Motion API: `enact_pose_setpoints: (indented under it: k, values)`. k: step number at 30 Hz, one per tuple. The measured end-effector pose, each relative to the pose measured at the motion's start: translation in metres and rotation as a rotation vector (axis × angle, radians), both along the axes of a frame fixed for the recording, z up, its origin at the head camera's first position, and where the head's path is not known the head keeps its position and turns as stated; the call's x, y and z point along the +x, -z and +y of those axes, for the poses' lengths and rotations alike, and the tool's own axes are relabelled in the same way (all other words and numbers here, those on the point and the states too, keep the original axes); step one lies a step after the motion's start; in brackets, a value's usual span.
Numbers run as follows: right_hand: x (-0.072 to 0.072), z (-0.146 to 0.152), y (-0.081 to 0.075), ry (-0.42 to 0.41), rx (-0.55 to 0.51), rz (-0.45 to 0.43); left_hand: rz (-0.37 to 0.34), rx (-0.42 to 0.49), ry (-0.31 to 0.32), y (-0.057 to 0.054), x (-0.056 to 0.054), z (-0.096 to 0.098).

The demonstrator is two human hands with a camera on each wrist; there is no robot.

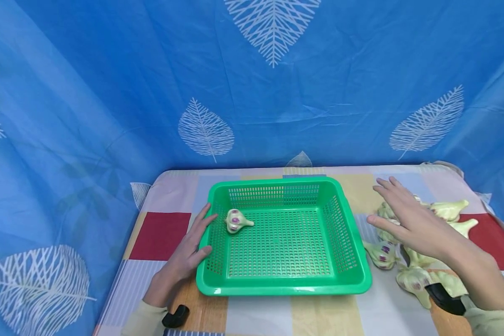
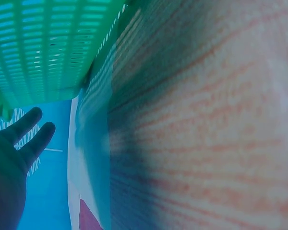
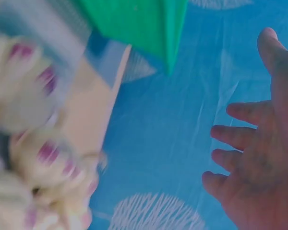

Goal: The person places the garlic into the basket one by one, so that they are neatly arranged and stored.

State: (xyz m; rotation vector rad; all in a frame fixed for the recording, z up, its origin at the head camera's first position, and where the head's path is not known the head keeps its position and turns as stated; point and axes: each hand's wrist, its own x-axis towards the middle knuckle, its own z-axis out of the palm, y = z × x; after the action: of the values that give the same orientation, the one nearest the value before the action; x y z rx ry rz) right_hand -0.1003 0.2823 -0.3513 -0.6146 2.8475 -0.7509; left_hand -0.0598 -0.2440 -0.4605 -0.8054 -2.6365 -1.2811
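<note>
A green plastic basket [image 1: 277, 285] with slotted walls stands on the table. One garlic bulb [image 1: 235, 220], white with purple streaks, lies inside it near the left wall. My left hand [image 1: 189, 252] is at the basket's left rim, fingers spread along the outside and thumb near the front-left part. In the left wrist view two fingers [image 2: 36, 139] of it stretch out below the basket wall. My right hand [image 1: 416, 224] hovers over a pile of garlic bulbs [image 1: 414, 280] right of the basket, fingers extended and nothing held. Part of the pile is hidden beneath that hand and forearm.
A checked cloth [image 1: 260, 315] in red, white, yellow and blue covers the table. Blue curtains [image 1: 319, 116] with white leaf prints hang behind and at the sides. Black bands [image 1: 445, 298] sit at both wrists.
</note>
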Motion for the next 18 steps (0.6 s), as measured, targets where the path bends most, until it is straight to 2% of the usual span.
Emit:
enact_pose_setpoints:
  k: [5, 12, 18]
  values:
    - [0.007, 0.031, 0.011, 0.055, 0.006, 0.019, 0.007, 0.006, 0.007, 0.001, 0.0, 0.0]
    - [0.016, 0.076, 0.021, 0.164, 0.118, 0.133, 0.022, 0.012, 0.01, 0.003, -0.001, 0.0]
    - [0.03, 0.113, 0.034, 0.301, 0.075, 0.234, 0.015, 0.009, 0.009, 0.003, -0.002, -0.001]
